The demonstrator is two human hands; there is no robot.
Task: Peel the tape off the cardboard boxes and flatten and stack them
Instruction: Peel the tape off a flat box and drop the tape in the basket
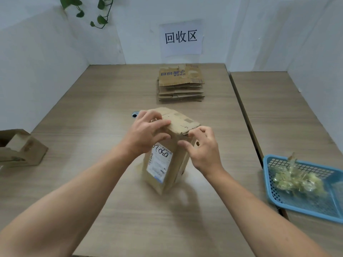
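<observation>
1. Head view: the cardboard box (165, 151) stood on end in the middle of the table (92, 108), long axis upright, straight ahead of both hands.
2. The left hand (146, 134) was clamped over its top near corner. The right hand (202, 153), fingers curled, nipped the top's right edge (tape too blurred to make out).
3. Bare tabletop ringed the box; the flattened stack (181, 84) lay well beyond and the blue basket (274, 191) well to the right.

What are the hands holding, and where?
The upright cardboard box, at its top end: left hand grips the top's left edge, right hand pinches its near-right corner.
</observation>
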